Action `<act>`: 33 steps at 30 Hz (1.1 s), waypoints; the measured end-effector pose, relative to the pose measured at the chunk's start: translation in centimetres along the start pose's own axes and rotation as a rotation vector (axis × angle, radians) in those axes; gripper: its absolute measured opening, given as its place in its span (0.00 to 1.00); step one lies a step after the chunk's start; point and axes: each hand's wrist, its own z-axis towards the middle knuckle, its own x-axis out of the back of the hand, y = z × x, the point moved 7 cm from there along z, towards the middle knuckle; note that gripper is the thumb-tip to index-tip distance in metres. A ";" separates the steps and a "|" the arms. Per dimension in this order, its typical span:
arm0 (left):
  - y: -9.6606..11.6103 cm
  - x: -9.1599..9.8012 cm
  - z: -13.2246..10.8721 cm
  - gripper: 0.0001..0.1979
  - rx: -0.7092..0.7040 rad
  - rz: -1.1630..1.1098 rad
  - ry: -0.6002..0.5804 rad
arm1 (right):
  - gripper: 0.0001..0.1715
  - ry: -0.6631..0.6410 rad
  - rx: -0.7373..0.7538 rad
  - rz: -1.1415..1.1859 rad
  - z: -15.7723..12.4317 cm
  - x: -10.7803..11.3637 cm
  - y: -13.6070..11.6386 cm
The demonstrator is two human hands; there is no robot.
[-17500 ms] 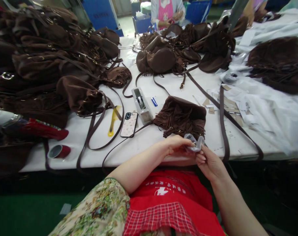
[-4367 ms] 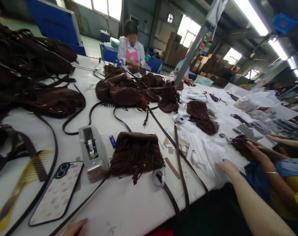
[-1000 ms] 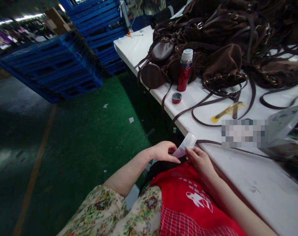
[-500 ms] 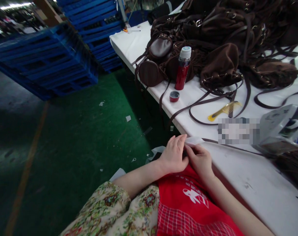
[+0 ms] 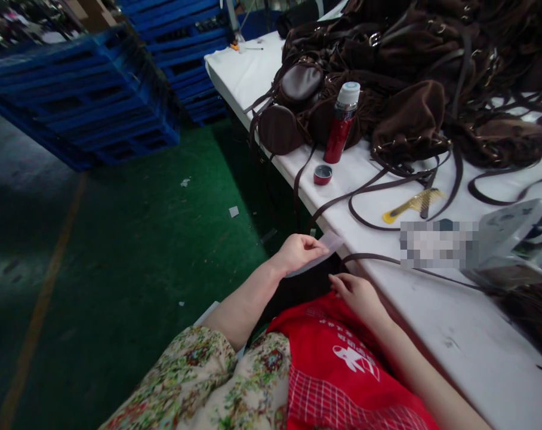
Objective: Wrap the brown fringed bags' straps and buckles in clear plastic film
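Observation:
My left hand (image 5: 298, 252) pinches a pale, translucent strip (image 5: 332, 241) of paper or thin plastic between thumb and fingers. The strip runs under the hand and reaches toward the table's front edge. Closer to my body, my right hand (image 5: 356, 294) is closed in a pinch, its fingertips a little below and apart from the strip. Whatever it holds, if anything, is too small or hidden to name. Past the fingertips, a thin brown strap (image 5: 373, 257) lies over the table edge. A red apron (image 5: 325, 340) covers my lap beneath both hands.
Brown fringed bags (image 5: 409, 113) are heaped over the white table (image 5: 432, 322). Nearer stand a red thermos (image 5: 340, 128), its cup lid (image 5: 322, 174), a yellow comb (image 5: 409, 206) and a clear plastic bag (image 5: 513, 239). Blue pallets (image 5: 87, 101) are stacked on the green floor (image 5: 199, 221).
My hands were together at the strip and have separated. The left has drawn back leftward with the strip, while the right has dropped slightly toward my lap. The view has shifted a little.

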 end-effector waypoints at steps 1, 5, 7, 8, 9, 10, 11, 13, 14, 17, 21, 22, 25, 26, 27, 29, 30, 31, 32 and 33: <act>-0.1 0.8 -0.2 0.20 -0.006 -0.011 0.032 | 0.18 0.067 -0.056 -0.069 -0.1 0.5 1.5; -0.2 2.3 -1.0 0.20 0.020 -0.035 -0.052 | 0.29 0.188 -0.171 0.040 0.7 0.9 4.3; 0.4 1.3 -1.5 0.18 -0.015 0.053 -0.197 | 0.25 0.058 -0.140 0.263 1.3 -0.5 2.9; 0.8 0.6 -1.8 0.16 -0.055 0.122 -0.267 | 0.22 0.020 -0.113 0.330 1.5 -0.9 1.7; 1.3 -0.3 -2.2 0.15 -0.116 0.200 -0.332 | 0.20 0.015 -0.094 0.356 1.4 -1.0 0.4; 1.7 -1.0 -2.4 0.13 -0.167 0.269 -0.370 | 0.20 0.017 -0.079 0.380 1.3 -0.9 -0.9; 1.9 -1.9 -2.8 0.12 -0.189 0.300 -0.429 | 0.21 0.019 -0.071 0.413 1.1 -0.6 -2.1; 2.3 -3.9 -3.9 0.13 -0.214 0.232 -0.649 | 0.23 -0.032 -0.066 0.647 0.6 0.6 -4.3; 2.6 -4.7 -4.6 0.14 -0.211 0.158 -0.762 | 0.22 -0.031 -0.058 0.788 0.3 1.9 -5.2; 3.9 -4.7 -6.2 0.16 -0.180 -0.008 -0.911 | 0.16 0.246 0.007 1.113 -1.1 9.8 -5.9; 5.5 -3.1 -6.9 0.17 -0.167 0.021 -0.881 | 0.12 0.848 0.170 1.217 -5.8 18.4 -5.1; 5.6 -3.0 -6.9 0.18 -0.154 0.069 -0.856 | 0.12 0.879 0.195 1.172 -6.7 18.1 -5.4; 5.5 -4.2 -6.9 0.17 -0.140 0.260 -0.823 | 0.17 0.374 0.134 0.871 -6.3 10.9 -8.3; 5.5 -4.8 -7.1 0.16 -0.153 0.311 -0.845 | 0.18 0.186 0.112 0.784 -6.2 8.0 -9.0; 5.4 -5.5 -7.3 0.15 -0.170 0.349 -0.877 | 0.18 0.066 0.076 0.726 -6.3 6.0 -9.3; 5.2 -6.1 -7.7 0.14 -0.204 0.404 -0.937 | 0.20 0.079 -0.013 0.727 -6.8 5.8 -8.6; 5.1 -6.0 -7.9 0.14 -0.215 0.429 -0.952 | 0.22 0.199 -0.057 0.781 -7.3 7.6 -7.7; 5.0 -5.6 -7.9 0.15 -0.221 0.450 -0.956 | 0.22 0.399 -0.096 0.862 -8.3 10.4 -6.4; 5.0 -5.2 -8.0 0.15 -0.231 0.461 -0.959 | 0.21 0.626 -0.101 0.953 -9.7 13.5 -5.2; 5.2 -4.7 -8.0 0.15 -0.243 0.460 -0.959 | 0.19 0.818 -0.071 1.043 -11.2 16.2 -4.2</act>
